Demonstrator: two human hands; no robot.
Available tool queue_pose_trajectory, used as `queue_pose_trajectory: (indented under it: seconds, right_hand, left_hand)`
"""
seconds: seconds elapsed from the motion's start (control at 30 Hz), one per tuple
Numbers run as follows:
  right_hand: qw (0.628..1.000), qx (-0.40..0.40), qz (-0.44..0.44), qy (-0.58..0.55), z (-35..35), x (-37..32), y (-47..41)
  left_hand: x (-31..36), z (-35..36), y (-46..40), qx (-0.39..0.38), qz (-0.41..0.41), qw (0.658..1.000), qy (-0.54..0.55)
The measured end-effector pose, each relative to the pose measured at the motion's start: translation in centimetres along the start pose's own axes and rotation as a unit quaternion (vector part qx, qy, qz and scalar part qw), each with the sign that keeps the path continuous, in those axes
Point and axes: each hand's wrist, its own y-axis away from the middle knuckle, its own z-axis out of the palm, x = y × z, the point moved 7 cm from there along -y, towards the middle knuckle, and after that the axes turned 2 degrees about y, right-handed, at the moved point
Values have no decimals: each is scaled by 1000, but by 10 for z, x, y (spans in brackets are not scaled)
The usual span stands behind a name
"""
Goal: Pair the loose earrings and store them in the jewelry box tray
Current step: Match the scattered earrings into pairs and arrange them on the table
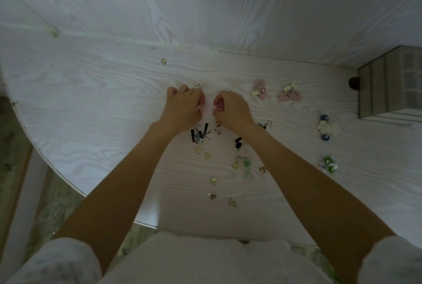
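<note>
Both hands' fingers (201, 98) pinching pink earrings (206, 108), loose earrings (205, 142) beneath wrists, jewelry box (392, 84) right

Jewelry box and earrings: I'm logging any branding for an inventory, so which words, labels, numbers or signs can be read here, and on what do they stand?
None: no readable text shows anywhere in this view.
Jewelry box: plain panels, no label or brand visible.
Earrings, such as the pink pair: too small and blurred to show any marking.
Table: wood grain only.
</note>
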Motion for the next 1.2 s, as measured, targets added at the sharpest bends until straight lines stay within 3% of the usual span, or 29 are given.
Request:
queue_pose_trajectory:
  seconds: [0.17, 0.6, 0.67, 0.77, 0.83, 1.07, 1.2]
  right_hand:
    - [1000, 15, 9, -25, -11, 1, -3]
    - [997, 68, -15, -29, -18, 5, -4]
    - [996, 82, -17, -26, -22, 6, -5]
    - [995, 99, -16, -20, -26, 9, -7]
    - [994, 103, -25, -7, -29, 10, -7]
    - [991, 125, -17, 39, -37, 14, -5]
    - [992, 121, 10, 31, -40, 23, -4]
  left_hand:
    - [-2, -6, 9, 60, -1, 997, 55]
    - [-8, -12, 23, 80, 5, 995, 50]
    - [-10, -13, 23, 84, -3, 990, 117]
    - [-18, -17, 20, 122, -66, 946, 293]
    - [-18, -15, 11, 125, -115, 930, 326]
    - [7, -1, -28, 56, -101, 968, 222]
    - [13, -2, -34, 40, -105, 968, 225]
